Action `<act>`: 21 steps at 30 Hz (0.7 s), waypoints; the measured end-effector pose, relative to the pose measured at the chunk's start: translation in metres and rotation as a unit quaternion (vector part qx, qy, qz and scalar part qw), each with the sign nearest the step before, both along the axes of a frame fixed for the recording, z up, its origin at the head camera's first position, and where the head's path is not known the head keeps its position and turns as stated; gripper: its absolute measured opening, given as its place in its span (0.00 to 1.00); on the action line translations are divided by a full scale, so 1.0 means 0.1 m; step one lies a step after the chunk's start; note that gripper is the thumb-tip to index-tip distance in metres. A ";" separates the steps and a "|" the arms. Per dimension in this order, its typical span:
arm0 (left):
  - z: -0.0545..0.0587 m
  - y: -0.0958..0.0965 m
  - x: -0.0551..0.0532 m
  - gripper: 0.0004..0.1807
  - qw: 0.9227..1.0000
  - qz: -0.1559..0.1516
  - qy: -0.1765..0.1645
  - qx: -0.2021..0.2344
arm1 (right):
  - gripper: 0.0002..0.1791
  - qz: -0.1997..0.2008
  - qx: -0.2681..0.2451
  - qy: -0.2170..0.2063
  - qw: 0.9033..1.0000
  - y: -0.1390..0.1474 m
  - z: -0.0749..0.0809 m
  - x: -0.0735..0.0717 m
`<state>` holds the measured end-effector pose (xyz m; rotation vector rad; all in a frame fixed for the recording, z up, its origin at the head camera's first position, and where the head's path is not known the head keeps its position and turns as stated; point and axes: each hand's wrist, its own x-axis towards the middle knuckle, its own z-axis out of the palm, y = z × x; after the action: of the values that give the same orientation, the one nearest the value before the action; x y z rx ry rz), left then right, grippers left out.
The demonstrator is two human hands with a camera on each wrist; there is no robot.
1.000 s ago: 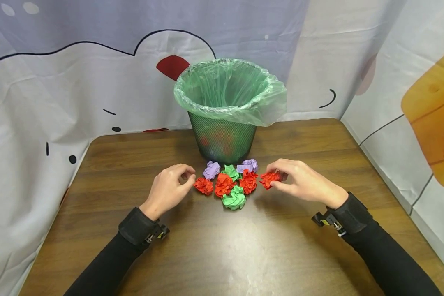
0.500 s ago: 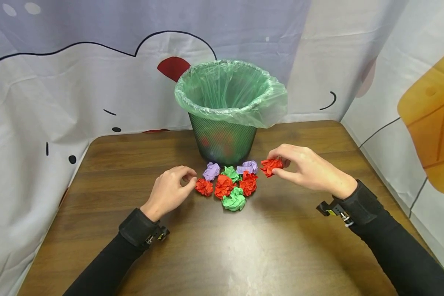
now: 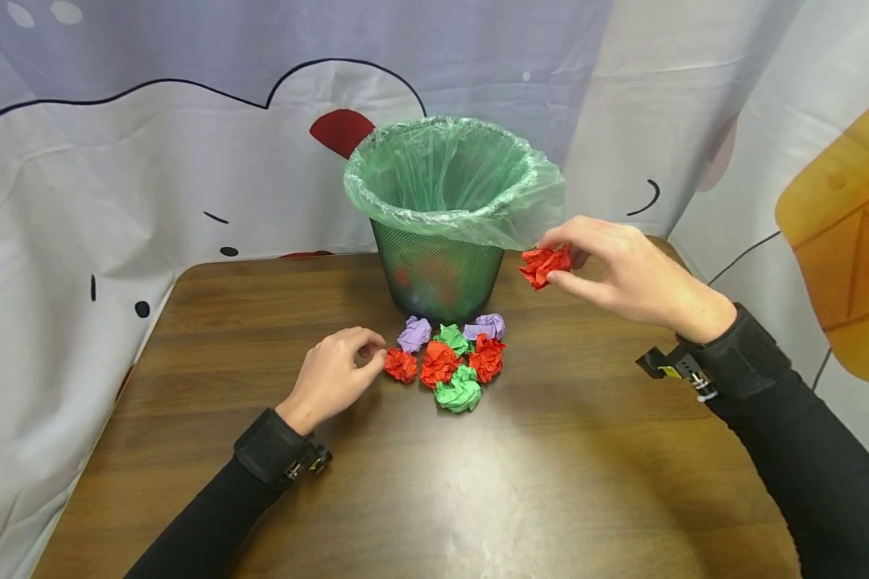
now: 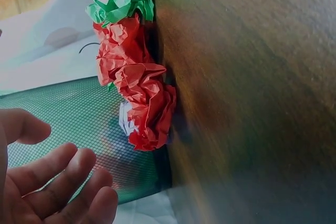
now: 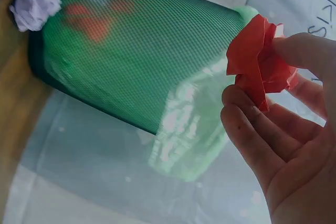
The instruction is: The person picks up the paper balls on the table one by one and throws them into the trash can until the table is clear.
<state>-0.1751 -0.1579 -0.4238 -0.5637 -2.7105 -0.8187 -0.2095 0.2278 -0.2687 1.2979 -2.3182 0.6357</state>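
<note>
My right hand [image 3: 623, 269] pinches a crumpled red paper ball [image 3: 545, 266] between thumb and fingers, raised above the table just right of the mesh wastebasket [image 3: 434, 265]. In the right wrist view the same red ball [image 5: 261, 61] overlaps the hanging edge of the green bin liner [image 5: 194, 124]. My left hand [image 3: 336, 374] stays low over the table, fingers loosely bent around nothing, fingertips right beside another red paper ball [image 3: 401, 366]. The left wrist view has that hand [image 4: 52, 182] apart from the nearest red ball [image 4: 149, 108].
Before the wastebasket lies a cluster of crumpled paper: purple balls [image 3: 414, 334], green balls [image 3: 459, 390] and more red balls [image 3: 439, 363]. Red paper shows through the basket's mesh. A printed curtain [image 3: 80, 185] hangs behind the wooden table [image 3: 434, 498].
My right hand has lifted the red paper ball up and away from the cluster, toward the basket's right side near the liner's edge. My left hand has barely moved.
</note>
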 end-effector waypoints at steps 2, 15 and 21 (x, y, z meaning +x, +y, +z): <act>-0.01 0.00 0.00 0.07 1.000 0.000 -0.001 -0.001 | 0.23 -0.002 -0.006 0.009 1.000 -0.01 0.08 -0.04; -0.04 0.00 0.03 0.07 1.000 0.001 -0.007 0.000 | 0.22 -0.024 -0.023 0.054 0.998 -0.10 0.55 -0.25; -0.07 0.02 0.05 0.07 1.000 0.001 0.002 0.005 | 0.21 -0.051 0.000 0.052 0.997 -0.13 0.75 -0.36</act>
<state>-0.1704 -0.1560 -0.4308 -0.5590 -2.7020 -0.8299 -0.2451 0.2149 -0.1935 1.1745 -2.2843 0.5221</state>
